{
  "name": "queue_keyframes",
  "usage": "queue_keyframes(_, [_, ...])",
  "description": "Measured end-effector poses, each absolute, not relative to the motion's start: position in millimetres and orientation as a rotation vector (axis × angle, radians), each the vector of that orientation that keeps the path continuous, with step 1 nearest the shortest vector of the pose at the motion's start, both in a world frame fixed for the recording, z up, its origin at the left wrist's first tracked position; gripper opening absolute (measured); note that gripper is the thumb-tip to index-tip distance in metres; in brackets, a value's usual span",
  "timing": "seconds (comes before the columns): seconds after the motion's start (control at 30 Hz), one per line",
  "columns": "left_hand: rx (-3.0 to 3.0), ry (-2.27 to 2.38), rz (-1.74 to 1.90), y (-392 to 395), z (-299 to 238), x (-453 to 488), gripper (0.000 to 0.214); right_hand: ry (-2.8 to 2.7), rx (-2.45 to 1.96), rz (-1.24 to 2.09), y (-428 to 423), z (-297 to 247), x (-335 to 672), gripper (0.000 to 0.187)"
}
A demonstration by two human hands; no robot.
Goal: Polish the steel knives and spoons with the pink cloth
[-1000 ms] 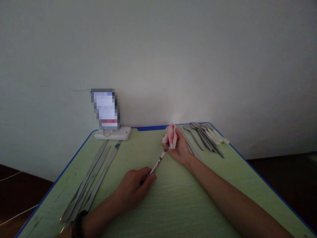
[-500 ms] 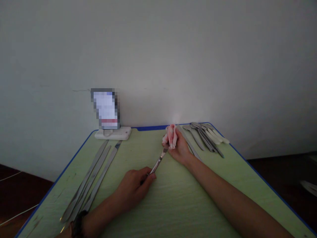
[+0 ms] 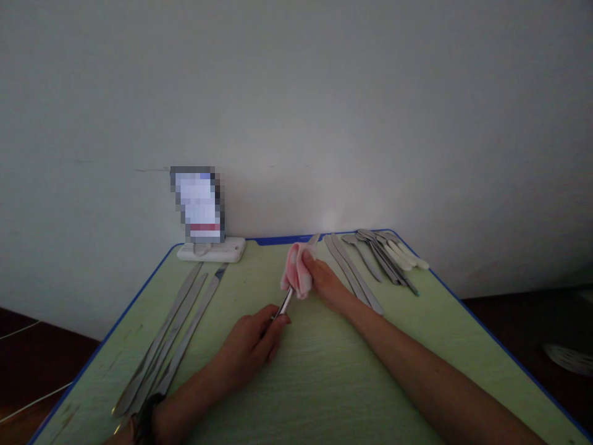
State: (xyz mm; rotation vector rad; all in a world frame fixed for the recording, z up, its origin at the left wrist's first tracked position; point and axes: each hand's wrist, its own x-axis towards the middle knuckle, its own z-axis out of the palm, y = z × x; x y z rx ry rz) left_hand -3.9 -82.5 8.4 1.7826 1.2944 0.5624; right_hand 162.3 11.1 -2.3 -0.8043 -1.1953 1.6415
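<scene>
My left hand (image 3: 259, 337) is closed round the handle of a table knife (image 3: 286, 303), which slants up and away from me. A folded pink-and-white cloth (image 3: 298, 272) is wrapped about the knife's middle, pinched in my right hand (image 3: 324, 279). The blade's tip pokes out beyond the cloth, and the part inside it is hidden. Just right of my right hand lie two more table knives (image 3: 354, 272). Three long knives (image 3: 169, 346) rest side by side on the left, partly behind my left wrist.
On the green table (image 3: 324, 383) with a blue edge, a pile of spoons (image 3: 382, 256) and white-handled cutlery (image 3: 401, 253) lies at the back right. A phone (image 3: 199, 204) with a blurred screen leans above a white block (image 3: 210, 249) at the back left. A wall stands behind.
My right hand and the cloth have moved left and toward me, from the blade down to the knife's middle. The blade's tip now shows past the cloth. My left hand has barely shifted.
</scene>
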Motion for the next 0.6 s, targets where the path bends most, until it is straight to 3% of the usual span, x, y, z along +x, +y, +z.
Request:
queue_keyframes(0.13, [1.75, 1.298, 0.606, -81.2, 7.5, -4.1, 0.032, -1.438, -0.973, 1.492, 5.7, -4.3, 159.9, 0.056])
queue_keyframes(0.4, [1.908, 1.294, 0.491, -82.1, 9.9, -2.3, 0.029, -0.942, -0.761, 1.58, 11.9, -0.3, 158.0, 0.055])
queue_keyframes(0.6, [1.847, 1.263, 0.523, -82.2, 10.9, -5.7, 0.028, -1.073, -0.741, 1.63, 10.5, -0.2, 161.4, 0.053])
